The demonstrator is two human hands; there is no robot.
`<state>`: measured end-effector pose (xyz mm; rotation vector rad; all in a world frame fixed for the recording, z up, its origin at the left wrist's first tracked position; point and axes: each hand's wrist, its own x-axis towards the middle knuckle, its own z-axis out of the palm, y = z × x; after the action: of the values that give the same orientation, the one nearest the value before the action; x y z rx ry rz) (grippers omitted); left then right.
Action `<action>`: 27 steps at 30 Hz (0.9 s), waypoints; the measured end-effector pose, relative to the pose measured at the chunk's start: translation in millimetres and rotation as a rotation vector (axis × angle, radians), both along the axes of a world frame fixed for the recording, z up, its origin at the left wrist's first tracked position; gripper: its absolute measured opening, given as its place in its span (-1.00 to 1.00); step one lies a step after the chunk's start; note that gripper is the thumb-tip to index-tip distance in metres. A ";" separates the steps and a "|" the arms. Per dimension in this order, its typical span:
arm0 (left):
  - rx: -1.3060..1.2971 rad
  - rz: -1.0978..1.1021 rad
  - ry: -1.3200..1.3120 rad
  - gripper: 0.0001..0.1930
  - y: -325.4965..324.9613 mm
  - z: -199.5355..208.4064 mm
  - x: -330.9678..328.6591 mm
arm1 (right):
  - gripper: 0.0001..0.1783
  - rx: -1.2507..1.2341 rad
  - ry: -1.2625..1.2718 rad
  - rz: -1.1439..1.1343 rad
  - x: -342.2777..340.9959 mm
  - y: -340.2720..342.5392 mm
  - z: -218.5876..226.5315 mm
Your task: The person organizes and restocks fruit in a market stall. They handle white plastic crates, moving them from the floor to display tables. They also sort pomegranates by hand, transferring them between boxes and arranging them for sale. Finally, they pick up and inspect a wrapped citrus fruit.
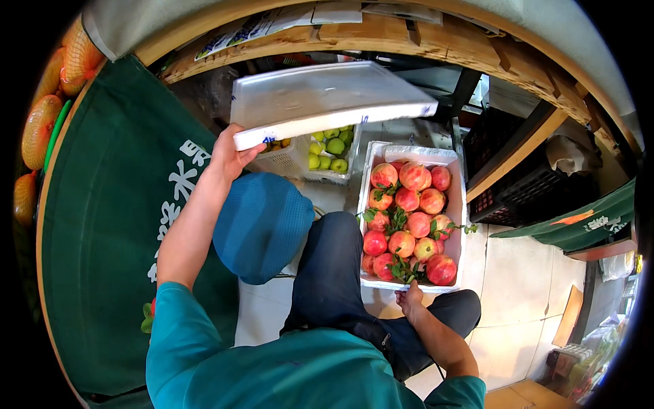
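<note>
Already the white foam lid (334, 99) is clear of the foam box (459, 262), and I have it aloft in my left hand (231, 153), fingers closed around its near left corner. It hangs tilted, with its far right corner reaching over toward the box's far edge, well above a white plastic crate (325, 177) of green fruit (335, 146). So the uncovering looks done to me, while the lid is not yet set down anywhere. My right hand (410, 300) is low at the middle of the box's near edge, right against the rim; whether my fingers are hooked under it or merely rest there, I cannot tell, as the view from above hides their undersides. The box itself stands on the tiled floor (507, 273), just beyond my knees, and its pomegranates (409, 199) spread from the far edge down to the near one and out to both sides. Leafy sprigs (397, 218) lie among them, and one pokes out over the right edge. With the fruit sitting this full and close, I judge that only the cover is off and the contents are little touched, if at all. Left of my knee, a stool with a blue cover (259, 228) sits near the crate.
</note>
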<state>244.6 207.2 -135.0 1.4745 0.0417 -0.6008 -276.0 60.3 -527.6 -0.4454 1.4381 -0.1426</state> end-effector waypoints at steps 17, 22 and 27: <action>-0.284 -0.333 0.116 -0.50 -78.7 -28.2 134.1 | -0.43 -0.086 0.078 0.017 -5.3 2.6 -15.7; -0.513 -0.288 0.149 -0.37 -157.3 10.9 191.4 | -0.40 -0.158 0.086 0.125 -5.7 7.3 -12.2; -0.727 -0.359 -0.371 -0.29 -226.9 28.5 153.4 | -0.44 -0.162 0.094 0.125 -12.6 5.7 -9.1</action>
<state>398.1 -19.6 -106.5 0.8580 -0.6774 -0.5377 -288.6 66.0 -536.7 -0.6811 1.4923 -0.1395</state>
